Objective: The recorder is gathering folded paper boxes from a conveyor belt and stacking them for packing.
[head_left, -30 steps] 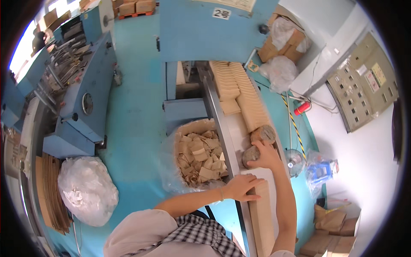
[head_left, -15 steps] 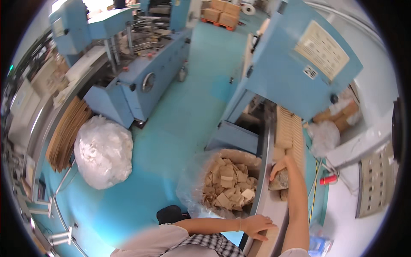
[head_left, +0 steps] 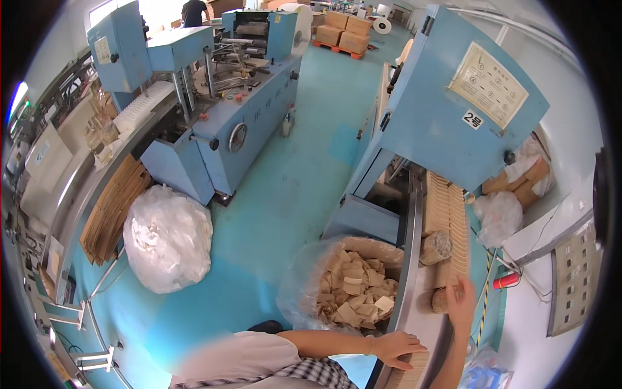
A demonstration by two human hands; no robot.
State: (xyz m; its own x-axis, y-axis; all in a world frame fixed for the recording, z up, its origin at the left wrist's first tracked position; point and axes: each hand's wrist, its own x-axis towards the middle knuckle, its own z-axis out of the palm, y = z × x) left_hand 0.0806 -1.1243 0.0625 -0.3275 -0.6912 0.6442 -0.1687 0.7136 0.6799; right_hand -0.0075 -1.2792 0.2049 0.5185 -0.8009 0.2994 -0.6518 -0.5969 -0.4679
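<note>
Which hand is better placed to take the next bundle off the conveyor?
Probably the right hand: it is raised right beside a brown bundle on the conveyor. The left hand rests lower, on the stack.

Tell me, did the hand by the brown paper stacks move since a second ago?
Cannot tell for sure: the head camera swung. The right hand seems to stay beside the round brown bundle on the long conveyor.

Both hands forward: left (head_left: pixel 396 345) palm-down, fingers spread; right (head_left: pixel 461 299) raised, open.
</note>
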